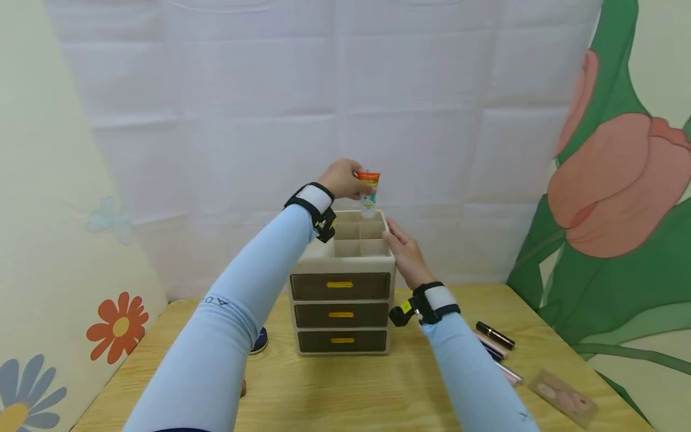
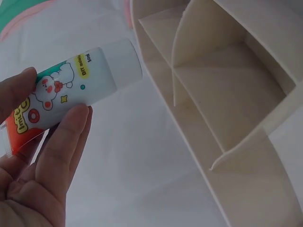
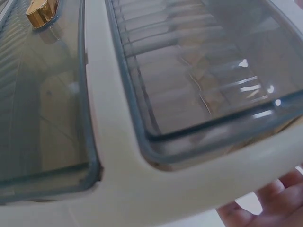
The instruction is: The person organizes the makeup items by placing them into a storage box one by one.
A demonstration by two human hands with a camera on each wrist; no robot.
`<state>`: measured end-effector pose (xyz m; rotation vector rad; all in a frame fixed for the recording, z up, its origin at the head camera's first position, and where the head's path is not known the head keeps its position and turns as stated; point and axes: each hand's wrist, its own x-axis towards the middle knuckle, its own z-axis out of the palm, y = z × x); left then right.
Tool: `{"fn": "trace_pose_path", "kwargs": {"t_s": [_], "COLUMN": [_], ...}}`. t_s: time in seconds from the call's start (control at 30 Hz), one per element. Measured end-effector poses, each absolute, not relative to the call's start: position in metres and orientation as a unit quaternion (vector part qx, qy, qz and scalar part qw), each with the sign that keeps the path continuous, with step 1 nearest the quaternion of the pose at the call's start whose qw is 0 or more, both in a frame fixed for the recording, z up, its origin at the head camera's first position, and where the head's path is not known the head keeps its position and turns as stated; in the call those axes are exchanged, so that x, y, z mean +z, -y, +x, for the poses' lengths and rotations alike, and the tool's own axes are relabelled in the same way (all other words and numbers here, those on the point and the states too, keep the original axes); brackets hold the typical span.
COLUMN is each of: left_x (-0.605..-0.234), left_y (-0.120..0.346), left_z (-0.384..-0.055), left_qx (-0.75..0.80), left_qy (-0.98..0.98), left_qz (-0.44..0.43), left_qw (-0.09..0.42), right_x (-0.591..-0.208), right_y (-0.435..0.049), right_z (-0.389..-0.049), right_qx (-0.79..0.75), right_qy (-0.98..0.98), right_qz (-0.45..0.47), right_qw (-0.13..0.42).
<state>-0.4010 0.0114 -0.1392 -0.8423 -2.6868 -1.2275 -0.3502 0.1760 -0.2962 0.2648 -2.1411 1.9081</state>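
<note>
A small squeeze tube (image 2: 71,90), red at its crimped end with a cartoon print and a white cap, is pinched in my left hand (image 1: 344,179). Its cap points down over the back compartments of a cream drawer organizer (image 1: 345,263) in the head view. Divider walls split the organizer's top (image 2: 213,94) into several compartments. My right hand (image 1: 407,252) rests against the organizer's upper right side, fingers along the rim. In the right wrist view its fingertips (image 3: 284,203) lie at the cream edge beside the smoky drawer fronts.
Three dark drawers with gold handles (image 1: 340,314) face me. On the wooden table (image 1: 345,396), a black tube (image 1: 495,335) and several slim tubes lie at right, near a pinkish flat case (image 1: 563,396). A dark blue round item (image 1: 260,342) is partly hidden behind my left sleeve.
</note>
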Motion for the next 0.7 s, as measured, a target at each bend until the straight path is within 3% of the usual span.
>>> {"fn": "trace_pose_path", "kwargs": {"t_s": [0.33, 0.7], "left_x": [-0.148, -0.161], "left_y": [-0.014, -0.021], "left_z": [-0.409, -0.427], "left_qx": [-0.36, -0.318], "left_qy": [0.897, 0.922], "left_qz": [-0.251, -0.217], "left_qw": [0.055, 0.034], "right_x": [-0.293, -0.293], "right_y": [-0.167, -0.168], "right_z": [-0.351, -0.35], "right_qx": [0.664, 0.664], "right_qy": [0.731, 0.732], "right_qz": [0.102, 0.092], "right_qw": [0.123, 0.124]}}
